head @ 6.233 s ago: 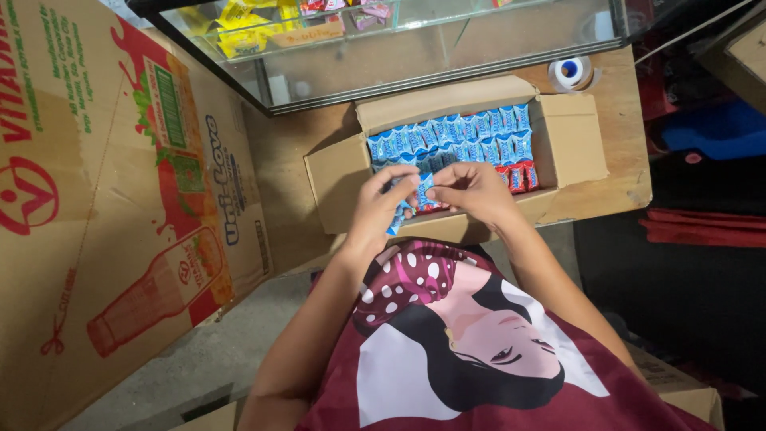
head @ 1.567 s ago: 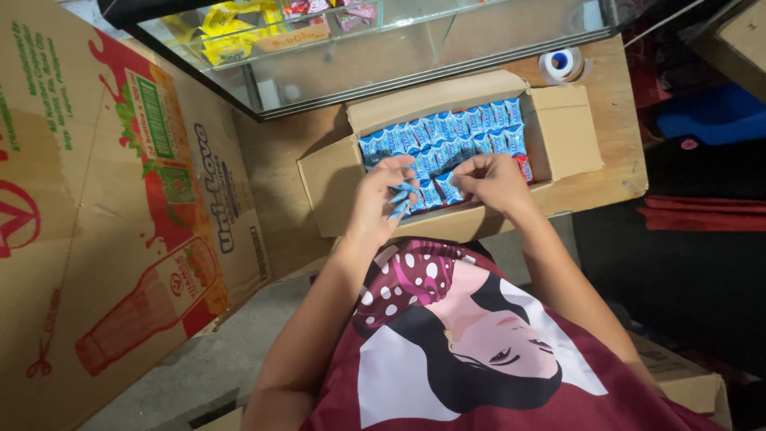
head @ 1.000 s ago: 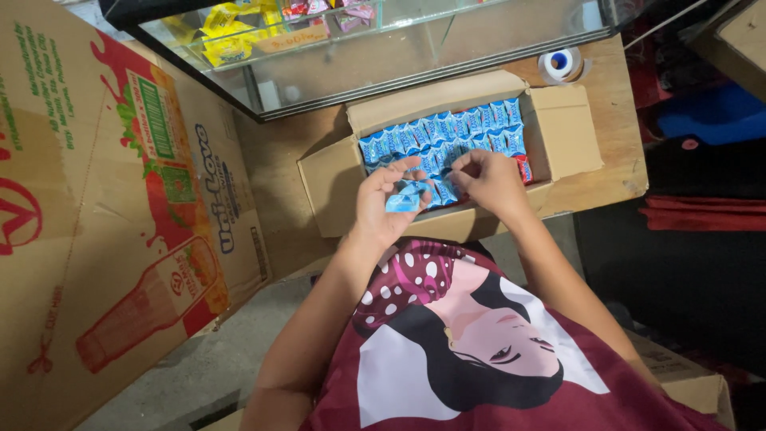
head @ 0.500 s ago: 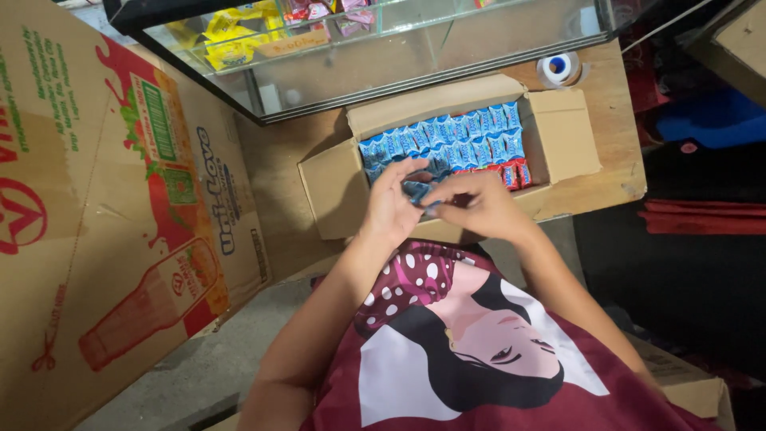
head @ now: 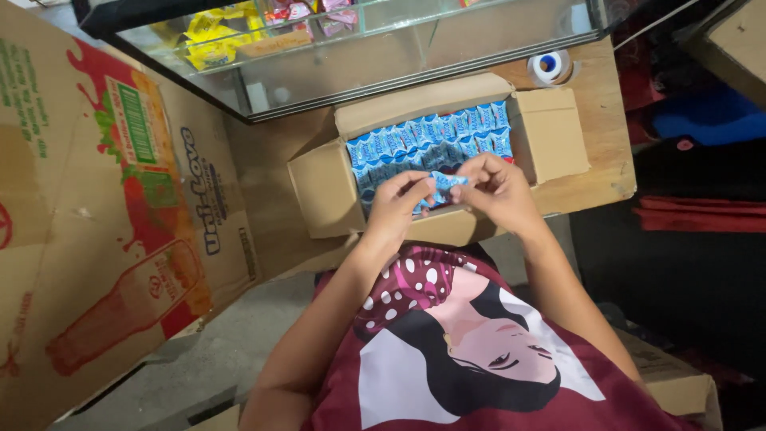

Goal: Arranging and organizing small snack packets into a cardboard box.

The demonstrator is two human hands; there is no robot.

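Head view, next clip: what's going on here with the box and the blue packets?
A person holds one small blue packet between both hands, the left hand and right hand pinching it just above an open cardboard box. The box sits on a wooden surface and holds rows of the same blue packets. A glass display case stands behind it, a roll of tape beside it.

Small shop: glass display case (head: pixel 383 48) w/ snack packs, stock cartons (head: pixel 120 223), open box (head: pixel 447 152) of blue sachets.
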